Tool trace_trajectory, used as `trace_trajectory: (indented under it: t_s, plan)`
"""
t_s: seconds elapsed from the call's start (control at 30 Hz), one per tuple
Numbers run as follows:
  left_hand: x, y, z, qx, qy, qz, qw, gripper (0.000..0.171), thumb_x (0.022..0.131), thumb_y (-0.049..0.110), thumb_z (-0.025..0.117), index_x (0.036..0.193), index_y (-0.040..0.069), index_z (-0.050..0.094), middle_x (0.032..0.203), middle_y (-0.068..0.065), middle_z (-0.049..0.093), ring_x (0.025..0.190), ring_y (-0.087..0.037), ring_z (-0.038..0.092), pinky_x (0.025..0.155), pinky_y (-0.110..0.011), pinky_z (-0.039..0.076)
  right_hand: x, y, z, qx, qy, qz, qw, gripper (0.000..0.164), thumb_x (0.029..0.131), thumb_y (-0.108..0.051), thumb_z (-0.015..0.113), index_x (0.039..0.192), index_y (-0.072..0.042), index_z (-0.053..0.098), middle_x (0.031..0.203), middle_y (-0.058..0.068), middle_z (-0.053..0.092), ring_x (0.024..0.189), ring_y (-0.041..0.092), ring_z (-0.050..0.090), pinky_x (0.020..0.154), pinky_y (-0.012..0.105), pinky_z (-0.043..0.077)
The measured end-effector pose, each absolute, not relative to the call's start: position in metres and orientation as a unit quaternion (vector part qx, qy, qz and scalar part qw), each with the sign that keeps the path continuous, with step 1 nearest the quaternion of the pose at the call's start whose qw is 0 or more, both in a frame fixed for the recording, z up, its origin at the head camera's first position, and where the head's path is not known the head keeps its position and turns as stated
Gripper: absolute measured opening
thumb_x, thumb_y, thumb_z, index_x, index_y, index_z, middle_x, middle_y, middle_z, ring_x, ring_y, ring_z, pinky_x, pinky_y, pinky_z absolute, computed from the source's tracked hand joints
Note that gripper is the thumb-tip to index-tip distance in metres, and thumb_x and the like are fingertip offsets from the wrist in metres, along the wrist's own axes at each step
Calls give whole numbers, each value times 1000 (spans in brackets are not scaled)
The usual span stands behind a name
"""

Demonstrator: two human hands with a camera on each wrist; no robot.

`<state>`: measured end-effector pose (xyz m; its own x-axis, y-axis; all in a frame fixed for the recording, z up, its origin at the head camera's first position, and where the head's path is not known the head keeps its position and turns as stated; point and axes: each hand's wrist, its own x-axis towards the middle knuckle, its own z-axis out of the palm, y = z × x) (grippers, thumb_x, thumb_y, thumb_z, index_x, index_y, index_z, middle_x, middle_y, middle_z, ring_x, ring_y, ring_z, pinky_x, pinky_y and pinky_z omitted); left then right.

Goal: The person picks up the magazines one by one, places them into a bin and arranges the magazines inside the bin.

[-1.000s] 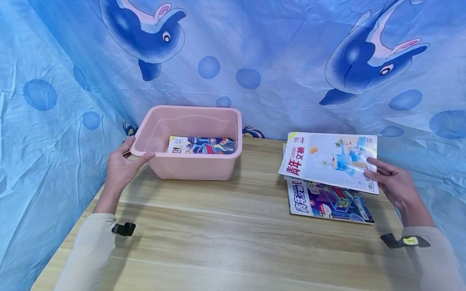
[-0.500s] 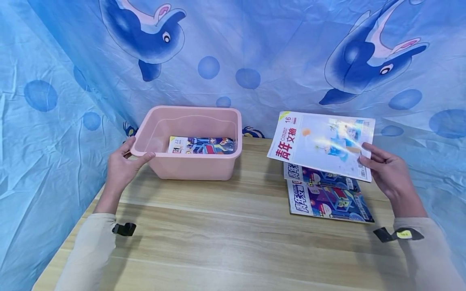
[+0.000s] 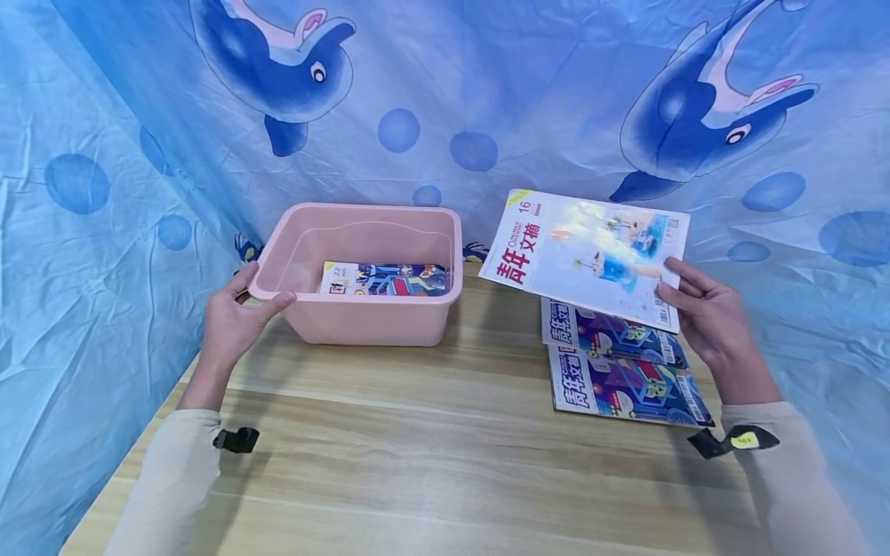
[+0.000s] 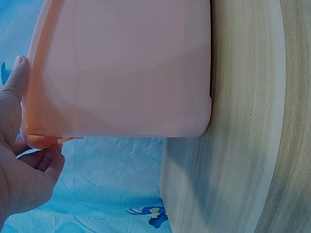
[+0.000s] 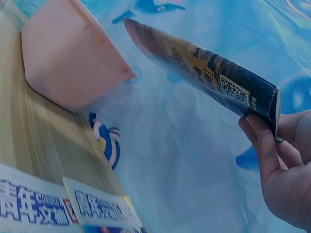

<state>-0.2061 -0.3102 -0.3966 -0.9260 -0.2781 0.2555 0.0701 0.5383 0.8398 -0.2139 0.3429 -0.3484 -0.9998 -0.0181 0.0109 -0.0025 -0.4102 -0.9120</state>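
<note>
Facing you is a creased blue cloth [image 3: 549, 131] printed with two dolphins [image 3: 306, 85] and round bubbles [image 3: 399, 129]; to your left the cloth turns paler and more wrinkled. Before you lies a table [image 3: 389, 432], its pale wood grain running across, with light leaving a soft sheen [image 3: 445, 479] on its near part.

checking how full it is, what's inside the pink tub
A magazine with a colourful cover lies inside the pink tub. The tub's front hides its near part; anything beneath the magazine is covered.
</note>
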Motion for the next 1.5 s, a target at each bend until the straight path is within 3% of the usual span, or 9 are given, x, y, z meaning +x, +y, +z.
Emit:
trace_trajectory:
  t_s: [0.17,0.4,0.57,0.7,0.83,1.03,1.17,1.3,1.5]
  plan:
    - [-208,-311,-398,59,-857,-478,181,85,87,32,83,157,7,40,159,-17,41,137,-35,48,95,-10,45,-220,324,-344,-17,565,-825,9,57,94,6,67,147,-14,58,115,-1,75,96,17,75,76,29,61]
    - [-206,-311,-397,62,-860,-473,180,86,86,33,84,156,8,41,159,-13,41,138,-33,49,108,-31,46,-232,295,-338,-21,573,-819,24,69,93,1,71,156,-12,44,121,-2,71,101,18,74,79,32,61]
    - [-206,-311,-398,58,-860,-474,182,85,87,33,83,156,8,41,159,-14,41,138,-35,48,106,-22,46,-242,271,-334,-36,562,-826,25,70,92,2,72,155,-6,42,118,0,73,99,18,74,80,30,60]
    - [-205,-312,-398,57,-860,-472,184,85,86,32,84,156,7,42,159,-15,42,136,-35,49,97,-11,44,-251,252,-330,-50,545,-837,21,55,91,8,71,142,-6,59,111,4,76,92,18,75,80,27,60]
    - [-205,-312,-398,59,-860,-472,183,86,86,33,84,156,7,42,159,-14,41,137,-35,49,95,-8,43,-259,234,-325,-56,560,-827,12,41,89,9,73,125,-11,73,105,5,78,86,16,74,80,24,59]
    - [-207,-312,-398,58,-862,-471,179,85,87,33,83,157,8,40,160,-15,39,138,-37,47,100,-13,44,-271,209,-321,-65,590,-805,13,53,89,6,75,139,-3,62,107,2,77,86,14,73,77,22,59]
    - [-207,-312,-399,59,-864,-469,176,86,87,34,82,157,8,40,160,-14,39,138,-37,47,103,-16,45,-277,191,-321,-57,604,-794,16,61,88,2,78,144,-1,56,118,6,75,92,14,74,80,23,59]
    - [-207,-312,-399,63,-865,-466,175,86,87,34,83,157,9,39,161,-14,39,138,-37,48,106,-20,45,-283,172,-323,-51,607,-793,23,57,90,0,76,144,-4,58,133,14,67,97,15,73,82,26,59]
    - [-208,-312,-398,66,-863,-468,175,87,87,34,83,157,9,39,160,-14,40,137,-36,48,105,-19,45,-290,142,-325,-48,593,-803,31,51,92,4,72,141,-3,60,137,19,63,100,18,73,79,27,60]
